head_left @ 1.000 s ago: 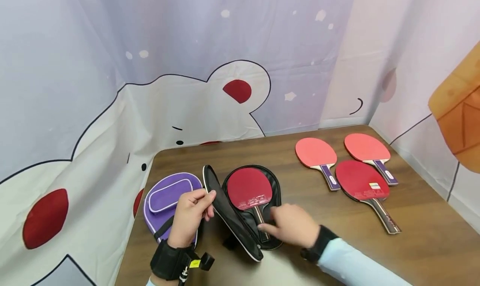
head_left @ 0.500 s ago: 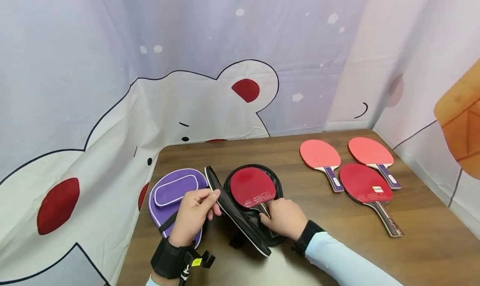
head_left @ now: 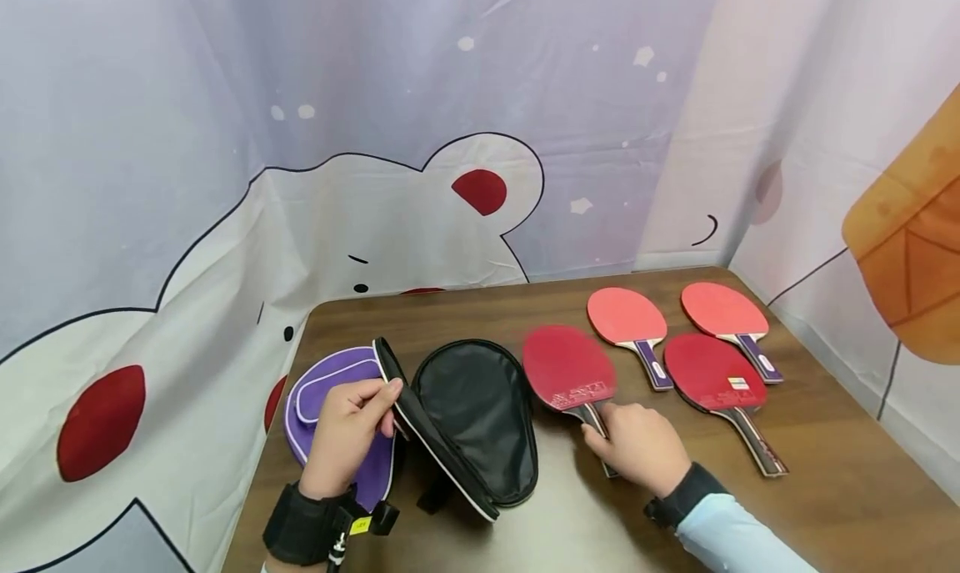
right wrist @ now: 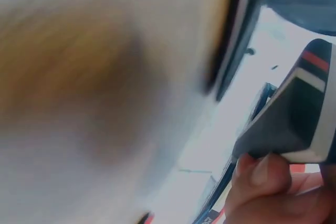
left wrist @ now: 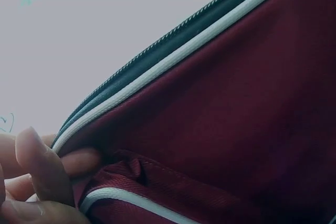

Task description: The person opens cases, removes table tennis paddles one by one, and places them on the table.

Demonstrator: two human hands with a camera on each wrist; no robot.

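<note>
Head view: left hand [head_left: 347, 434] is pinching the open case's [head_left: 480, 414] flap; right hand [head_left: 639, 448] is gripping a bat [head_left: 570, 369], seemingly lying at the case's three o'clock.

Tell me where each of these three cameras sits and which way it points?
Head: worn on the head, looking down at the brown wooden table; both hands and a pale blue sleeve show.
Left wrist: at the left hand, whose fingers pinch the open black zip case flap, seen close.
Right wrist: blurred; right hand gripping the dark red paddle handle.
Both wrist views repeat the head view's grips.
</note>
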